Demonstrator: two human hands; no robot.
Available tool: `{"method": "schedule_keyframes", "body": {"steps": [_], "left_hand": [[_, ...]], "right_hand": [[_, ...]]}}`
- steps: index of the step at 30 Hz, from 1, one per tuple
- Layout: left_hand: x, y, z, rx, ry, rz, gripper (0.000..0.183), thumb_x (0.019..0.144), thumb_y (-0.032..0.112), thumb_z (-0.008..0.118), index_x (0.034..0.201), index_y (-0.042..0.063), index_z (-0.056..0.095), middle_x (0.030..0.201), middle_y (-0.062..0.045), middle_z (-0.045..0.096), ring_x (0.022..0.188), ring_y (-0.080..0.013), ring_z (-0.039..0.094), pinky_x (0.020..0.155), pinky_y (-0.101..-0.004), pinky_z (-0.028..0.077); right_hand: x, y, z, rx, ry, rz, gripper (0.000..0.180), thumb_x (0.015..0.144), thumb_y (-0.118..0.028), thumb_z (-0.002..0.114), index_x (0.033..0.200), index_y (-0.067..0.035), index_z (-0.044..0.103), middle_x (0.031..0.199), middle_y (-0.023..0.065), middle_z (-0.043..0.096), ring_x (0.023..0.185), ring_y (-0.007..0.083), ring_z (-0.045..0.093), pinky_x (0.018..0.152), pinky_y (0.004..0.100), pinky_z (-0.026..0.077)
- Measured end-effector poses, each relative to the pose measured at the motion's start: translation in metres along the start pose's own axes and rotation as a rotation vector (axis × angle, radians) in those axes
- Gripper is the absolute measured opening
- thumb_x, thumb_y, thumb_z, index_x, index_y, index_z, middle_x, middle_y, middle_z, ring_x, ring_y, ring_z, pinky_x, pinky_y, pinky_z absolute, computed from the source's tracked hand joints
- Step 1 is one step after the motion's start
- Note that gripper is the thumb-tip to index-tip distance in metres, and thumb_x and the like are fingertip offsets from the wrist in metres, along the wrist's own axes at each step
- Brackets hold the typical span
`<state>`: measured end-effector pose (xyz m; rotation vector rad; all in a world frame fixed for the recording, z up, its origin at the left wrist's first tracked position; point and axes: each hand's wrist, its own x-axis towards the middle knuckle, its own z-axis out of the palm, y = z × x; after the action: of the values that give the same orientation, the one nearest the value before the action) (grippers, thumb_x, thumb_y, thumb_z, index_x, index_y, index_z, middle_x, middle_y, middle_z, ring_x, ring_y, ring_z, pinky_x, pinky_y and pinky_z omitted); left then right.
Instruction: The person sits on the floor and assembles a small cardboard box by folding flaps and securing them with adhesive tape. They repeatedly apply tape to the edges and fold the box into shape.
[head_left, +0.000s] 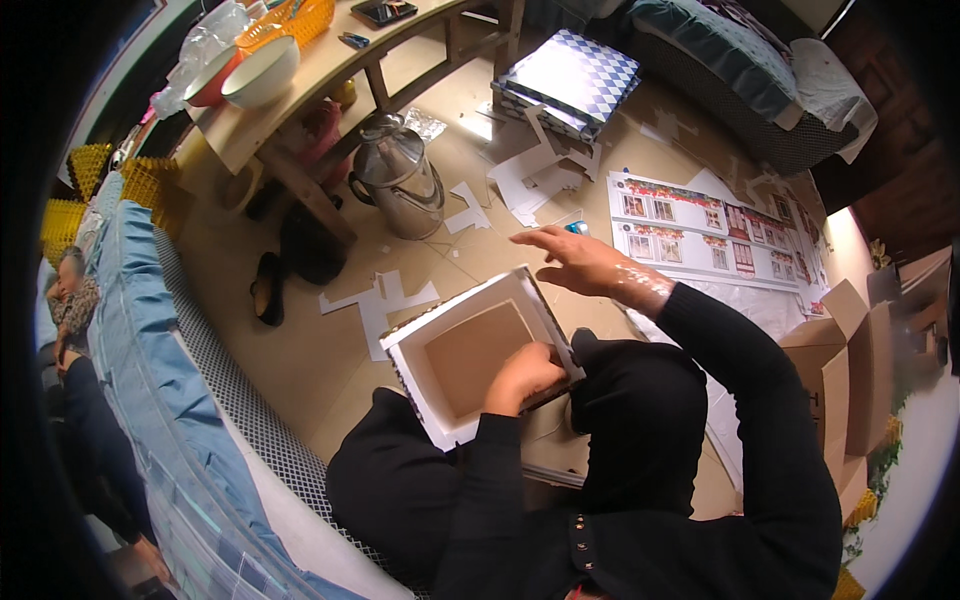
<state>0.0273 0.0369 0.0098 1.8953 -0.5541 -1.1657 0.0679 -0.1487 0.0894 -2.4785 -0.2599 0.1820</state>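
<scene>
An open-topped box with white inner walls and a brown bottom (469, 360) is tilted between my knees. My left hand (525, 373) reaches inside it, its curled fingers against the wall on the right; whether they grip that wall is not plain. My right hand (574, 262) is raised just beyond the box's upper right corner, fingers apart, holding nothing. White flecks mark its wrist. White paper scraps (379, 304) lie on the floor beyond the box, and printed sheets with window pictures (705, 232) lie to the right.
A metal kettle (397, 176) stands near a wooden table (322, 75) bearing bowls (262, 71). A stack of blue-and-white checkered boards (570, 79) is at the top. An open cardboard box (840, 375) stands right, a sofa (202, 390) left, with a person (71, 300) behind it.
</scene>
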Motion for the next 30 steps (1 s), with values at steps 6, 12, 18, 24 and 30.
{"method": "schedule_keyframes", "body": {"steps": [6,12,18,24,30], "left_hand": [[-0.036,-0.008,-0.011,0.318,-0.113,-0.030,0.026,0.065,0.020,0.067,0.083,0.001,0.068,0.078,-0.019,0.067,0.074,-0.0316,0.064,0.068,-0.0397,0.049],[-0.064,-0.022,-0.021,0.243,-0.009,-0.053,0.014,0.065,0.012,0.067,0.075,0.002,0.064,0.070,-0.016,0.064,0.066,-0.0260,0.062,0.062,-0.0352,0.049],[-0.068,-0.024,-0.018,0.026,0.135,0.116,0.025,0.080,0.022,0.070,0.088,-0.002,0.065,0.078,-0.011,0.065,0.073,-0.0177,0.061,0.067,-0.0342,0.048],[-0.034,-0.046,0.019,-0.472,0.417,0.111,0.018,0.083,0.007,0.065,0.096,-0.005,0.066,0.088,-0.005,0.067,0.081,-0.0113,0.060,0.074,-0.0253,0.048],[-0.040,-0.039,0.026,-0.590,0.429,0.072,0.022,0.081,0.006,0.063,0.098,-0.007,0.066,0.089,-0.010,0.068,0.078,-0.0141,0.062,0.072,-0.0270,0.049]], "right_hand": [[0.011,0.007,0.032,-0.235,-0.134,-0.023,0.029,0.080,-0.017,0.060,0.109,-0.012,0.062,0.095,0.0125,0.067,0.091,0.0331,0.064,0.079,0.0424,0.052],[-0.011,-0.001,0.030,-0.235,-0.084,0.019,0.013,0.079,-0.012,0.057,0.090,-0.006,0.060,0.083,0.0166,0.066,0.084,0.0370,0.064,0.074,0.0449,0.051],[-0.026,-0.012,0.044,-0.127,-0.226,0.035,0.024,0.077,-0.020,0.066,0.097,-0.006,0.063,0.086,0.0168,0.067,0.087,0.0347,0.065,0.077,0.0407,0.051],[-0.040,-0.038,0.045,0.221,-0.555,0.375,0.023,0.089,-0.021,0.059,0.103,-0.003,0.061,0.098,0.0111,0.068,0.088,0.0214,0.067,0.075,0.0318,0.055],[-0.051,-0.025,0.055,0.448,-0.513,0.521,0.016,0.091,-0.016,0.058,0.103,-0.005,0.060,0.095,0.0069,0.065,0.086,0.0163,0.066,0.069,0.0307,0.058]]}}
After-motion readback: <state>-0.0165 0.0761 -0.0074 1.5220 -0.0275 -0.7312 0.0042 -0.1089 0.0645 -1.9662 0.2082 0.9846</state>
